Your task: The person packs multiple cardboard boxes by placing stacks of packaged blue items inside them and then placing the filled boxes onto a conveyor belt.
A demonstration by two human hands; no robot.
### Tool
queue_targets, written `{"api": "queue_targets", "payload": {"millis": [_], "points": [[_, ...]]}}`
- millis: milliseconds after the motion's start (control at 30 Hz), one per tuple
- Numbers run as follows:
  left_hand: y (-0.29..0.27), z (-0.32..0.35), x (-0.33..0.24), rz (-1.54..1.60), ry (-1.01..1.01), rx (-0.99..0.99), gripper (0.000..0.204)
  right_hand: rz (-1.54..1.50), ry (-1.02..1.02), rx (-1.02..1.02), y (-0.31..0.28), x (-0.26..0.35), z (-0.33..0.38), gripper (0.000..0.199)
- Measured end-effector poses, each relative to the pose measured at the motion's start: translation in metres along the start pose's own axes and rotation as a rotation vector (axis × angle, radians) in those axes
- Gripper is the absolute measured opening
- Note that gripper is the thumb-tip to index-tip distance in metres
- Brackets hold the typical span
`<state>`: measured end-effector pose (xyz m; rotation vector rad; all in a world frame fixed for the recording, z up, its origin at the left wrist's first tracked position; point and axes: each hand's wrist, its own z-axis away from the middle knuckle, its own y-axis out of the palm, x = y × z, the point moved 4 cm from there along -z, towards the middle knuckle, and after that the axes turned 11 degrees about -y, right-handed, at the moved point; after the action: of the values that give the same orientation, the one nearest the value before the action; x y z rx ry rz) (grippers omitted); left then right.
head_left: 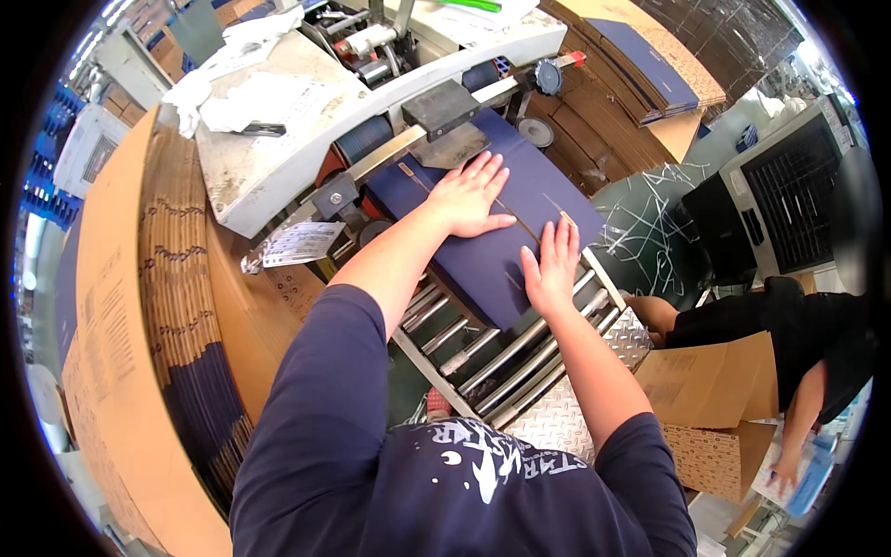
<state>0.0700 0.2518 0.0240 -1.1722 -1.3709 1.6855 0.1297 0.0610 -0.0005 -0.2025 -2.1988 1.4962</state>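
A dark blue cardboard carton lies on the metal rollers, its far end beneath the head of a carton-sealing machine. A long seam runs across its top between the flaps. My left hand rests flat on the top near the machine, fingers spread, holding nothing. Toward the carton's right side, my right hand lies on the top close to the edge, its fingers stretched out and the thumb apart. What is under the carton is hidden.
Flattened cartons stand in a tall stack at left; more folded blue cartons lie at far right. Loose strapping litters the floor. A co-worker's hand is at lower right, beside an open brown box.
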Motion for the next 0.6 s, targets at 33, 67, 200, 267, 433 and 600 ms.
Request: {"api": "queue_targets", "payload": {"millis": [33,67,200,267,433,600], "points": [[0.002,0.002,0.003,-0.013,-0.061,-0.026,0.089,-0.212,-0.014,0.000,0.002,-0.001,-0.007,0.061],[0.005,0.005,-0.002,-0.023,-0.123,-0.049,0.088,-0.424,-0.028,0.007,0.005,-0.008,-0.012,0.059],[0.015,0.081,-0.063,-0.140,-0.140,-0.078,0.075,-0.842,0.072,0.059,0.010,-0.002,0.055,0.051],[0.037,0.079,-0.046,-0.183,-0.231,-0.274,0.066,-0.988,0.213,0.232,0.036,-0.006,0.148,0.049],[0.018,0.079,-0.003,-0.018,-0.464,-0.181,0.070,-0.598,0.321,0.989,0.049,-0.036,0.404,0.048],[0.010,0.178,-0.059,0.186,-0.421,-0.162,0.077,-0.484,0.467,1.097,-0.030,-0.026,0.497,0.048]]}}
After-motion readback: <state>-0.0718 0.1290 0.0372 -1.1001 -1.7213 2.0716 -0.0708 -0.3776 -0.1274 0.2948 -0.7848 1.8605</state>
